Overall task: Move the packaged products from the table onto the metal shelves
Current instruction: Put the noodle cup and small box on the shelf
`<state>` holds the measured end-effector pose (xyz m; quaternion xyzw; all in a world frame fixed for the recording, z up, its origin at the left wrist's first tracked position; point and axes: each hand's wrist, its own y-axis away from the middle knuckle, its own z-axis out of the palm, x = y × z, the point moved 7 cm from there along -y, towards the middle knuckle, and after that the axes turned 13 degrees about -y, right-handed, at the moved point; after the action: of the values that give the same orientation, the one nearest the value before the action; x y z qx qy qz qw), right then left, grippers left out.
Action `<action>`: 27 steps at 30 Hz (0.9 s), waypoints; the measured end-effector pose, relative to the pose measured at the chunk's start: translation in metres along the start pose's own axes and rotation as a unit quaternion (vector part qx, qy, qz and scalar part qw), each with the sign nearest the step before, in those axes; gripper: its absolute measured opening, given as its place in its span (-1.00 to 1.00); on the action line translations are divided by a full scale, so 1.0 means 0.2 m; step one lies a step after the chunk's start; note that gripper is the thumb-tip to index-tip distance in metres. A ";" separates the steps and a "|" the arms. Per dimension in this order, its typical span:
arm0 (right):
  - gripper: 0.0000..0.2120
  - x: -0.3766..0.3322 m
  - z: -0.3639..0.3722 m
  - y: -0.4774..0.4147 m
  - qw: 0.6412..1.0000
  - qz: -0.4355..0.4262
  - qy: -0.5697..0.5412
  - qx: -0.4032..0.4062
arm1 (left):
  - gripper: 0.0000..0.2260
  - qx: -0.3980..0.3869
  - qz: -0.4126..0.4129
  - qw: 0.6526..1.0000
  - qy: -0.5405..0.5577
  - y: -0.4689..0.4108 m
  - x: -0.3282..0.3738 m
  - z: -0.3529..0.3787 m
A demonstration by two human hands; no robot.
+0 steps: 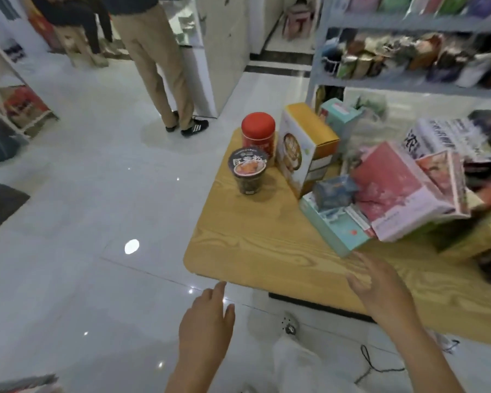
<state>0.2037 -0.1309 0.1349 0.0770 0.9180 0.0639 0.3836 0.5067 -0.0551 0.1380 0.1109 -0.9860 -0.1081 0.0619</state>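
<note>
While pink packet leans, yellow box stands upright

Nothing is showing sharply enough to read. The noodle cup, at ten o'clock on the table, is carrying large white Chinese characters on its dark lid, too blurred to name. The white package, at two o'clock, is bearing bold dark characters smeared by motion. The pink package is showing only illegible fine print.
</note>
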 end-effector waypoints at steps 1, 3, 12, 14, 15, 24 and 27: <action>-0.56 0.02 -0.03 -0.02 1.000 0.007 -0.002 0.009 | -0.57 -0.002 0.020 1.000 -0.004 -0.04 0.06 0.00; -0.53 0.04 -0.10 -0.08 1.000 0.015 -0.010 0.026 | -0.57 -0.003 0.049 0.999 -0.015 -0.12 0.18 0.00; -0.38 0.06 -0.13 -0.47 1.000 -0.002 -0.005 0.020 | -0.55 0.004 0.073 0.997 0.010 -0.52 0.51 -0.02; -0.33 0.05 -0.10 -0.54 1.000 0.000 -0.008 0.015 | -0.55 -0.001 0.068 0.998 0.018 -0.57 0.53 -0.01; -0.31 0.04 -0.09 -0.56 1.000 0.004 -0.012 0.013 | -0.54 -0.006 0.065 0.998 0.021 -0.59 0.53 -0.01; -0.14 -0.03 -0.03 -0.87 0.999 0.025 0.035 0.006 | -0.24 0.053 -0.029 0.998 0.035 -1.09 0.29 -0.08; -0.11 -0.07 -0.01 -0.95 0.998 0.014 0.054 0.009 | -0.15 0.083 -0.028 0.996 0.031 -1.29 0.25 -0.11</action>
<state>0.1942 -0.3198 0.1120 0.0895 0.9368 0.0648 0.3319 0.5148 -0.3167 0.1060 0.1463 -0.9857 -0.0240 0.0797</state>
